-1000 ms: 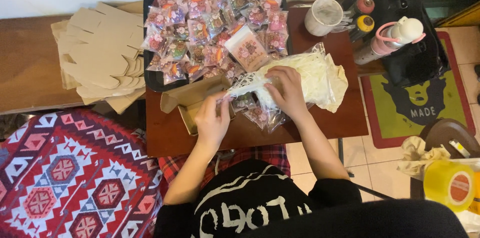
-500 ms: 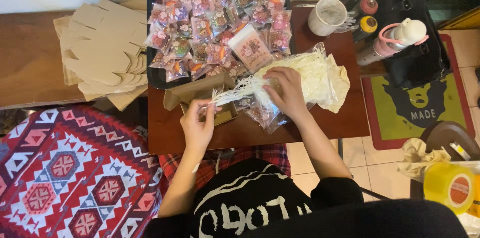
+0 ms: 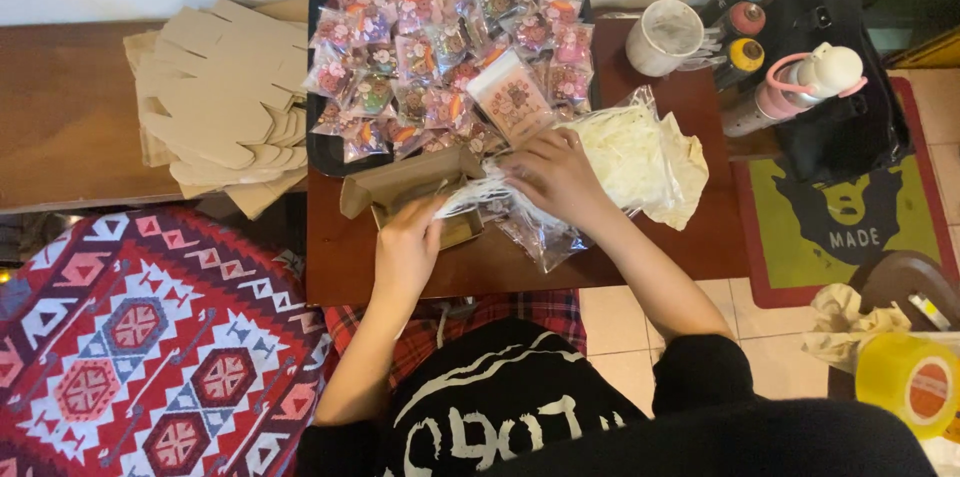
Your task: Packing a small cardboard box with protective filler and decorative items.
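The white shredded filler [image 3: 470, 199] is stretched between both hands over the open cardboard box [image 3: 420, 192], near the front edge of the small dark-red table [image 3: 700, 227]. It appears very light, soft and loose; strands are likely to cling, tangle and shed, so it is best taken as a bunched tuft rather than by single strands. The left hand [image 3: 408, 249] is closed on one end of the tuft beside the box; the right hand [image 3: 553, 175] is curled, pinching the other end at the mouth of the clear plastic bag [image 3: 640, 152] holding the remaining filler. The bag film looks thin and slippery. Just behind the box, a black tray [image 3: 320, 137] of small wrapped packets crowds the working area. A stack of flat cardboard blanks [image 3: 215, 97] lies to the left; a white cup [image 3: 665, 35] and spray cans [image 3: 740, 22] stand to the right.
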